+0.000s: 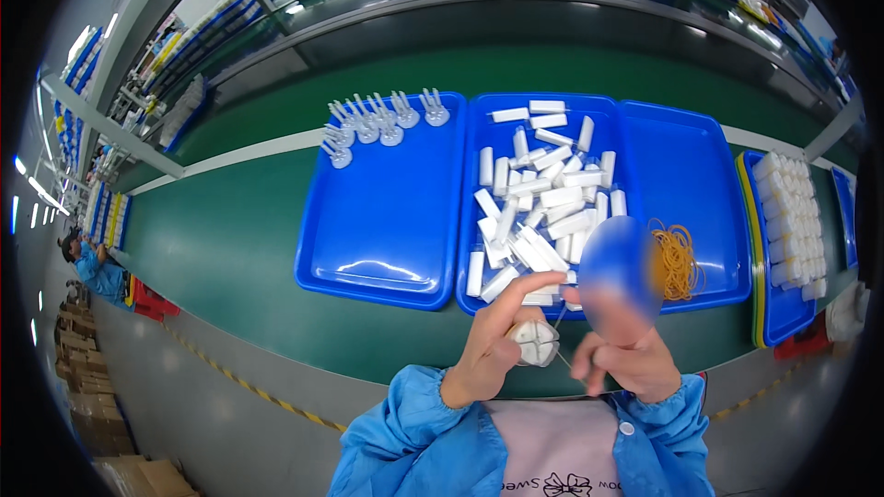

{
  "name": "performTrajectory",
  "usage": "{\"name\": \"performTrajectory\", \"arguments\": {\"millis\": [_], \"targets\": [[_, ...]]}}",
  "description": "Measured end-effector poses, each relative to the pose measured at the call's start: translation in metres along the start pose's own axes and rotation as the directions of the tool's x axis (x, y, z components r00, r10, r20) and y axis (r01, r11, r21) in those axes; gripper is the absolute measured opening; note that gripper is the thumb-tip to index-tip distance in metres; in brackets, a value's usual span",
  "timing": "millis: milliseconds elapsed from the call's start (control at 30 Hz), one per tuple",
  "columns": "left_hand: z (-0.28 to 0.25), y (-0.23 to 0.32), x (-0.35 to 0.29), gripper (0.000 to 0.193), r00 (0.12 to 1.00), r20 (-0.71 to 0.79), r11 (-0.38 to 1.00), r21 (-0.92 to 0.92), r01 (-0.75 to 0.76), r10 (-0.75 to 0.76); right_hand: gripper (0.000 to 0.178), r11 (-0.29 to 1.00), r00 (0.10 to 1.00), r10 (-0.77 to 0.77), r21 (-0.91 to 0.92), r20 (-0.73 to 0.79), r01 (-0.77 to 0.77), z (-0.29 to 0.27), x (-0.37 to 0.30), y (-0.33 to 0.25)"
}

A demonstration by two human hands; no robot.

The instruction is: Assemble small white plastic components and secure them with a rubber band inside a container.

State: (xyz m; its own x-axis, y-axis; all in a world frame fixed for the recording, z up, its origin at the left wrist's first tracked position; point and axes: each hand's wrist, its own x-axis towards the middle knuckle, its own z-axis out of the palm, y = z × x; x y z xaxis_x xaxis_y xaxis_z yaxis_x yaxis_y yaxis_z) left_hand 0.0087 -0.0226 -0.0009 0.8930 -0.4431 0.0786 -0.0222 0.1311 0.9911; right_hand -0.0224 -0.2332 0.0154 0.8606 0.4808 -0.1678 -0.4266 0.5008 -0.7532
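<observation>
In front of my chest, my left hand is closed around a small bundle of white blocks, their ends facing up. My right hand is just right of the bundle, with its lower fingers curled. A thin strand, seemingly a rubber band, runs from the bundle to those fingers. A blurred round patch hides part of the right hand. Beyond the hands, a blue tray holds many loose white blocks with clear ends. Orange rubber bands lie heaped in the blue tray to its right.
A left blue tray holds several clear pronged parts at its far end. At far right, white bundles stand in rows on stacked trays. The green table meets a rail and a green conveyor. Another person is far left.
</observation>
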Motion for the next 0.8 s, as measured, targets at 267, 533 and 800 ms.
{"name": "performTrajectory", "arguments": {"millis": [267,533,800], "targets": [[0.004,-0.02,0.009,0.077,0.99,0.118,0.922,0.37,-0.111,0.071,0.045,-0.097,0.829,-0.42,-0.927,0.369,0.363,0.021,0.017,0.003],[0.012,-0.001,0.009,0.077,0.99,0.067,0.875,0.464,-0.14,0.123,0.045,0.074,0.827,-0.524,-0.956,0.206,0.285,0.019,0.016,0.014],[0.005,-0.022,-0.001,0.095,0.993,0.051,0.994,0.005,0.11,-0.11,0.039,-0.046,0.864,-0.41,-0.953,0.29,0.298,0.025,0.022,0.019]]}}
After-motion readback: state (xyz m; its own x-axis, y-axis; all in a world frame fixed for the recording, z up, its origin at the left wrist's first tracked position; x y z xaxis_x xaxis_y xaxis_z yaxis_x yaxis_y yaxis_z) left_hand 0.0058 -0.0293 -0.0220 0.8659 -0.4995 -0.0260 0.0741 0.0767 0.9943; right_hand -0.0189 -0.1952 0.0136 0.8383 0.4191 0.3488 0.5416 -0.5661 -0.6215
